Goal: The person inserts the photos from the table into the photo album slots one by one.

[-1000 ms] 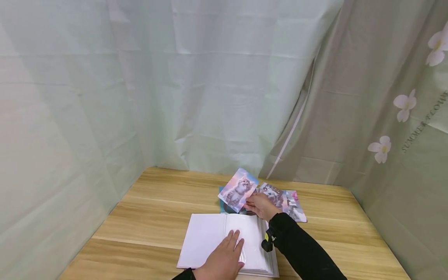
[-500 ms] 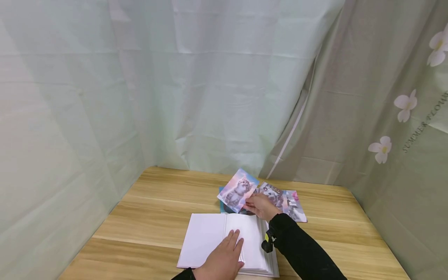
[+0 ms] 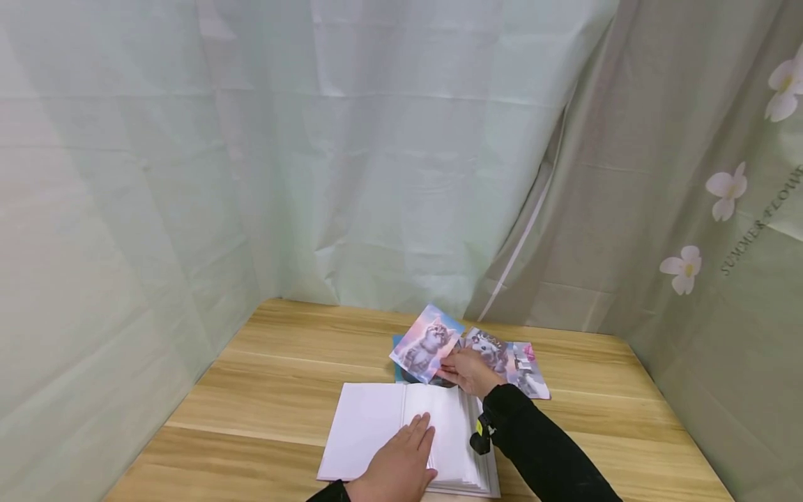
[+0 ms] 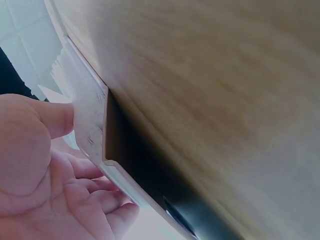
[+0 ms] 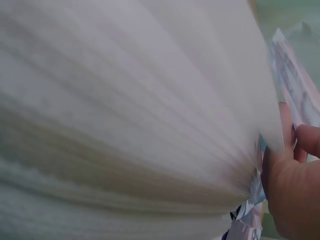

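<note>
Kitten card (image 3: 425, 346) is pinched by its lower right edge between the bent thumb and fingers of the right hand (image 3: 469, 370), slanted and just left of those fingertips. It shows a grey striped kitten against a pink and blue sky, within a pale border. Partly beneath it, just past the fingers, lies a teal card (image 3: 399, 375); to their right are a grey animal card (image 3: 488, 347) and another card with a pink patch (image 3: 528, 376).

Nearer than these fingers, a white album (image 3: 364, 422) lies open, its right side thick with glossy leaves. The left hand (image 3: 401, 464) rests flat there, fingers nearly straight and gripping nothing.

Around both hands spreads a light wooden table (image 3: 270, 383) with streaky grain. Beyond the fingers hangs a creased, pale green curtain (image 3: 401, 174), greyer on the right, where pinkish flowers (image 3: 681, 269) and dark lettering (image 3: 746, 237) are printed.
</note>
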`<state>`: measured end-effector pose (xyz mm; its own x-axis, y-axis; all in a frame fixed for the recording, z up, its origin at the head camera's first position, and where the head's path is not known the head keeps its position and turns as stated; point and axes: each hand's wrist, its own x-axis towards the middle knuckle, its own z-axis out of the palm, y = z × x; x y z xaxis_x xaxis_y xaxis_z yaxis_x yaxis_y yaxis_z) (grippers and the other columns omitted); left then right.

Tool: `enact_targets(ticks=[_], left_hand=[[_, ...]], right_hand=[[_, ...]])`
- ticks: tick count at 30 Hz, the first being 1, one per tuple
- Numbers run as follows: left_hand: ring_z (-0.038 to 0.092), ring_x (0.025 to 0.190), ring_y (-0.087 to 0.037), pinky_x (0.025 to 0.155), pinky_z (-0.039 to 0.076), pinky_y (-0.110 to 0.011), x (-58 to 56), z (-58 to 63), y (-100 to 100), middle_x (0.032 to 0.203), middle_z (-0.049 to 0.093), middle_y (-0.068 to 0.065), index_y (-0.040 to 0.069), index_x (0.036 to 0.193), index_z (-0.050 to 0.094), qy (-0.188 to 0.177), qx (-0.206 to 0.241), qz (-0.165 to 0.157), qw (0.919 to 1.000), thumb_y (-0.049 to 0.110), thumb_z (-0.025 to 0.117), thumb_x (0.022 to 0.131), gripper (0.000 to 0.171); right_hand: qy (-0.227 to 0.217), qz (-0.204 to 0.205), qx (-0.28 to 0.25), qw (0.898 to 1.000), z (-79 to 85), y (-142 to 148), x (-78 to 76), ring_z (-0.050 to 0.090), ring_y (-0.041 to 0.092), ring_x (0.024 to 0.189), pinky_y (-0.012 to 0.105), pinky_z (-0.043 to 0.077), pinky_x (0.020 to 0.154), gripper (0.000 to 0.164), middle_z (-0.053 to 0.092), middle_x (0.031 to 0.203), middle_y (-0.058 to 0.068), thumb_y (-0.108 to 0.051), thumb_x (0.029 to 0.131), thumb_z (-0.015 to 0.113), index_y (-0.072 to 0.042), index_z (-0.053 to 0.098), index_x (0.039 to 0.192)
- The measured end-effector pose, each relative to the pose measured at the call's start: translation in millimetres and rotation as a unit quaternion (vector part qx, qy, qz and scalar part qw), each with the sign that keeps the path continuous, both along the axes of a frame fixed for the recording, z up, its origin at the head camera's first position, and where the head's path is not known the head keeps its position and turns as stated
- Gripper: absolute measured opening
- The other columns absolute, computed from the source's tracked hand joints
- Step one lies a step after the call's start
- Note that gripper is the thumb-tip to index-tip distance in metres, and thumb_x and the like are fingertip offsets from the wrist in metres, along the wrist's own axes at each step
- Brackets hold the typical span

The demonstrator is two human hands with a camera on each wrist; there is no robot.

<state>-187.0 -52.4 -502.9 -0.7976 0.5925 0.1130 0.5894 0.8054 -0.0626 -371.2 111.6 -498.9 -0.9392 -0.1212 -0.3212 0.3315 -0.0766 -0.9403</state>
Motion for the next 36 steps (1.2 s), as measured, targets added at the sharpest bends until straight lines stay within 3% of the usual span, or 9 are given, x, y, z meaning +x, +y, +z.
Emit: enact_targets(ticks=[8,14,20,28,36], left_hand=[[0.041,0.142,-0.023,0.11,0.04,-0.03,0.7,0.3,-1.0,0.152,0.044,-0.018,-0.002,0.142,0.051,-0.001,0.002,0.003,1.0,0.045,0.058,0.098,0.065],[0.044,0.139,-0.026,0.11,0.04,-0.031,1.6,0.2,-1.3,0.149,0.047,-0.02,-0.005,0.139,0.053,0.015,0.01,-0.001,0.9998,0.043,0.061,0.097,0.065],[0.043,0.14,-0.025,0.111,0.039,-0.031,1.6,-0.8,-1.2,0.15,0.045,-0.021,-0.006,0.14,0.052,0.005,0.009,0.003,0.9999,0.043,0.06,0.097,0.065],[0.042,0.141,-0.025,0.111,0.038,-0.03,1.4,-2.1,-0.1,0.151,0.045,-0.019,-0.004,0.14,0.053,0.019,-0.004,-0.002,0.9998,0.045,0.058,0.098,0.064],[0.043,0.141,-0.025,0.111,0.039,-0.03,1.9,-2.3,-0.3,0.15,0.046,-0.019,-0.003,0.14,0.054,0.027,-0.016,-0.002,0.9995,0.046,0.057,0.099,0.064]], right_hand=[[0.021,0.014,0.022,0.999,1.3,2.8,3.7,0.064,0.02,0.072,0.035,0.06,0.08,0.016,0.057,0.083,0.013,0.01,0.093,0.058,0.001,0.049,0.084],[0.026,0.037,0.038,0.998,0.8,8.6,4.2,0.063,0.02,0.074,0.038,0.059,0.083,0.009,0.057,0.087,0.014,0.01,0.094,0.058,0.005,0.051,0.091],[0.032,0.056,0.041,0.997,-0.5,14.0,4.8,0.063,0.021,0.075,0.035,0.059,0.08,0.007,0.057,0.086,0.013,0.009,0.094,0.058,0.009,0.053,0.098],[0.047,0.078,0.07,0.993,0.7,29.5,7.0,0.06,0.021,0.075,0.033,0.059,0.075,0.008,0.056,0.086,0.015,0.008,0.094,0.059,0.009,0.052,0.098],[0.049,0.088,0.109,0.989,6.5,44.8,8.2,0.062,0.024,0.079,0.04,0.059,0.082,0.008,0.057,0.089,0.016,0.006,0.096,0.059,0.005,0.052,0.092]])
